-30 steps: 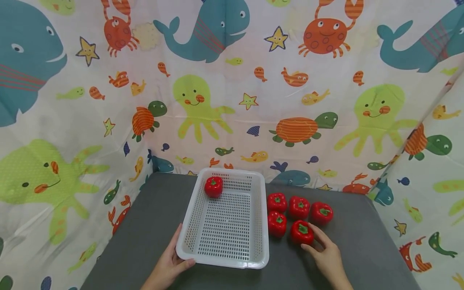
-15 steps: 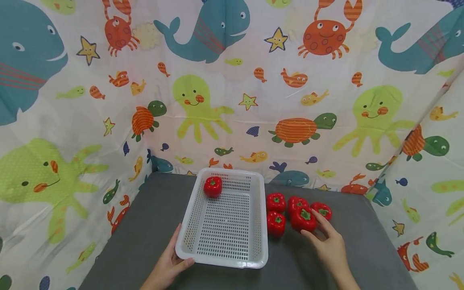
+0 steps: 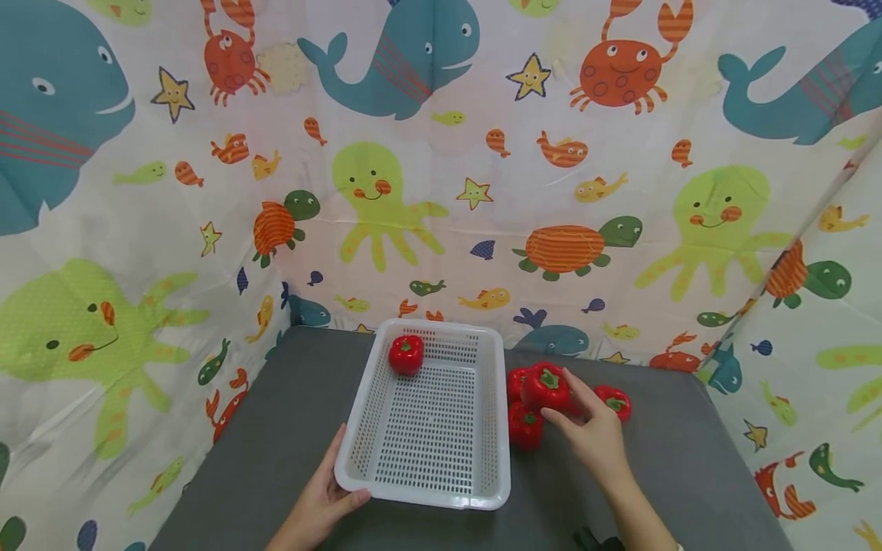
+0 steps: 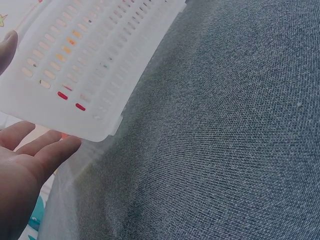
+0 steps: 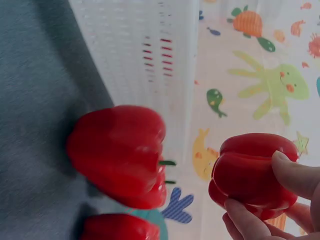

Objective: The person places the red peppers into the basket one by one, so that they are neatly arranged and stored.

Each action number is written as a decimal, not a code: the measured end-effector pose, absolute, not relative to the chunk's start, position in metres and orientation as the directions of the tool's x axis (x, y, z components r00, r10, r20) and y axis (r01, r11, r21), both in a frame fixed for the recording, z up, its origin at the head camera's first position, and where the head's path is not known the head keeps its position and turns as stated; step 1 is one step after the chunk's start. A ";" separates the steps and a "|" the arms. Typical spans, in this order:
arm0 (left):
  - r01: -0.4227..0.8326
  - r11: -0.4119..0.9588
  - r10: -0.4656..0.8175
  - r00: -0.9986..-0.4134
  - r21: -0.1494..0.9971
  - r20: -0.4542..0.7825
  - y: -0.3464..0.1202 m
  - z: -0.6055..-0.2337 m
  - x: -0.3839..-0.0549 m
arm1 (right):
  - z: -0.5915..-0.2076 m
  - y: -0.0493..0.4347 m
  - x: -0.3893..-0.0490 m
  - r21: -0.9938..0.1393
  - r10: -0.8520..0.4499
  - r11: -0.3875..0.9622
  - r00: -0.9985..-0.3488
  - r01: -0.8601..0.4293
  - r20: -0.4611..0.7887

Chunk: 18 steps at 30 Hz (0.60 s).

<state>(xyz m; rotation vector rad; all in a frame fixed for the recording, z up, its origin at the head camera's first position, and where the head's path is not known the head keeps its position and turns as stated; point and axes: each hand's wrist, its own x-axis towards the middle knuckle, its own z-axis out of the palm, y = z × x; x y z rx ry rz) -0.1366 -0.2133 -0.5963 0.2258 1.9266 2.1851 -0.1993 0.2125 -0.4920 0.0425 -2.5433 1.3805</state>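
Note:
My right hand holds a red bell pepper with a green stem, raised over the other peppers just right of the white plastic basket. In the right wrist view, thumb and fingers grip this held pepper from its sides. My left hand grips the basket's near left corner, thumb on the rim. The left wrist view shows the fingers at the basket's underside. One red bell pepper sits in the basket's far left corner.
Red bell peppers stand right of the basket: one near its wall, one behind it, another farther right; the held one partly hides some. A sea-animal printed curtain borders the dark grey table. A dark object shows below my right forearm.
My right hand has lifted the near right bell pepper off the table and carried it up and leftward toward the basket. My left hand and the basket have stayed put.

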 end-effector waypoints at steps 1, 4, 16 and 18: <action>-0.060 -0.115 0.264 -0.964 0.992 -0.028 -0.214 -0.596 -0.137 | -0.491 0.210 -0.201 -0.826 0.083 0.544 -0.970 -0.150 0.231; -0.044 -0.103 0.267 -0.963 0.994 -0.015 -0.215 -0.595 -0.138 | -0.486 0.202 -0.207 -0.836 0.059 0.524 -0.972 -0.164 0.228; -0.041 -0.124 0.280 -0.960 0.991 -0.005 -0.214 -0.600 -0.138 | -0.471 0.170 -0.227 -0.855 0.025 0.489 -0.977 -0.175 0.214; -0.008 -0.115 0.288 -0.957 0.993 0.025 -0.214 -0.602 -0.139 | -0.469 0.167 -0.230 -0.858 0.017 0.480 -0.976 -0.183 0.218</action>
